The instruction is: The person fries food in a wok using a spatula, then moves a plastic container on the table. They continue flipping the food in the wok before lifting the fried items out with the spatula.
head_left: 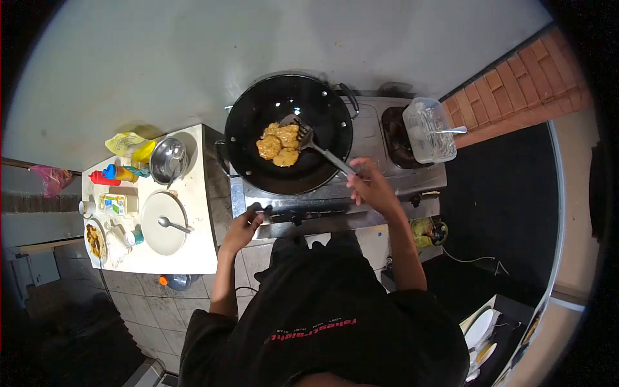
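Note:
A black wok [258, 106] with two side handles stands on the left side of the gas stove [367, 126]. Several browned, coated pieces of food [278, 145] lie together in it. My right hand [369, 184] is closed around the grey handle of a slotted spatula [329, 157], whose dark head touches the food's right side. In front of the wok, by the stove's front edge, my left hand [245, 227] has its fingers curled. A small dark shape shows at its fingertips, and I cannot make out what it is.
Left of the stove, a white table [196, 213] bears a steel bowl [169, 161], a plate with a spoon [164, 238], sauce bottles [119, 173] and a plate of food [97, 242]. A plastic container [422, 132] with a utensil sits over the right burner, beside a brick ledge [509, 84].

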Demonstrator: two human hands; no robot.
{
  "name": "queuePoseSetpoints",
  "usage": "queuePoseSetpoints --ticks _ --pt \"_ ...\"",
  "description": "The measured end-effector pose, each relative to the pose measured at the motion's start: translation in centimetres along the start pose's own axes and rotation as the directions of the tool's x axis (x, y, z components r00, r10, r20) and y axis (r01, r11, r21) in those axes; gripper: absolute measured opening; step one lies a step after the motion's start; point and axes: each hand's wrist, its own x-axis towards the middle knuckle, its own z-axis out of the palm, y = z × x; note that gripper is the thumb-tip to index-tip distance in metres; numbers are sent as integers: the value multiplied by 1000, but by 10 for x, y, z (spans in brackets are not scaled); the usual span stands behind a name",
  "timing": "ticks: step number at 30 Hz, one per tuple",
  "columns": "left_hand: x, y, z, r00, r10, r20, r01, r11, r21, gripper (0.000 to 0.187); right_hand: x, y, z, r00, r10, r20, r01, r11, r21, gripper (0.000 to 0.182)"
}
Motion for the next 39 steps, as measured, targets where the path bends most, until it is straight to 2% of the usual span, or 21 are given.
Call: queuePoseSetpoints --ticks 2,3,5,7,10,12,15,16,18,19,20,21,24,25,27,29,31,33,35,36,39 --pt "-11 33 1 989 -109 105 104 993 55 44 -3 6 -15 997 -3 72 0 999 45 36" --pt "-13 42 7 989 -108 102 102 993 65 44 -7 5 -25 997 -8 71 5 999 53 36" --pt "-19 62 26 977 -49 208 45 999 21 41 -21 -4 -53 998 -69 -3 69 991 -113 31" --pt "-21 90 52 969 -34 246 41 999 -21 37 -36 -8 -101 991 -117 -68 106 983 -151 28" --pt "-23 137 102 935 74 347 50 941 -336 29 -57 -3 -193 947 -198 -251 122 950 -288 25" --pt "-15 176 132 925 110 365 9 951 -310 29 -47 34 -257 877 -304 -372 151 910 -386 24" --pt "14 230 179 896 235 378 -87 925 -369 32 -30 49 -318 903 -219 -371 107 949 -298 34" --pt "29 239 198 908 262 327 -141 926 -351 33 -17 62 -337 922 -219 -320 119 945 -306 34" --pt "67 270 229 932 303 201 -237 926 -295 36 21 82 -368 977 -54 -207 -3 964 -267 50" --pt "88 280 247 948 296 113 -252 921 -296 39 34 81 -369 985 -58 -160 11 960 -279 50" --pt "100 302 256 976 190 110 -142 928 -344 43 45 79 -368 985 -67 -161 27 969 -244 57" --pt "133 289 289 983 181 36 -137 847 -514 50 54 79 -364 983 -71 -167 36 978 -205 65" --pt "191 279 337 991 114 -73 -130 955 -266 68 75 81 -354 997 -13 -70 6 995 -100 68" --pt "187 287 342 992 97 -85 -117 956 -270 68 77 79 -350 1000 -2 -10 1 1000 -19 68" --pt "182 296 345 998 53 -18 -55 904 -425 71 77 81 -339 1000 14 13 -14 1000 12 64" --pt "185 291 353 994 54 -97 -91 893 -440 66 77 83 -331 999 -22 -48 21 999 -25 53" --pt "183 296 353 967 163 -197 -225 909 -352 62 77 87 -335 998 -39 -47 38 999 -19 50" --pt "176 301 354 965 142 -222 -218 904 -367 56 79 93 -339 997 -57 -54 56 998 -11 47" --pt "165 303 352 915 262 -308 -300 950 -84 53 80 104 -340 993 -85 -75 82 995 -52 45" --pt "159 301 355 854 340 -394 -360 933 24 51 74 101 -339 993 -101 -61 98 994 -49 43" --pt "140 295 358 835 359 -416 -403 915 -19 49 56 94 -336 989 -108 -96 100 991 -88 44"
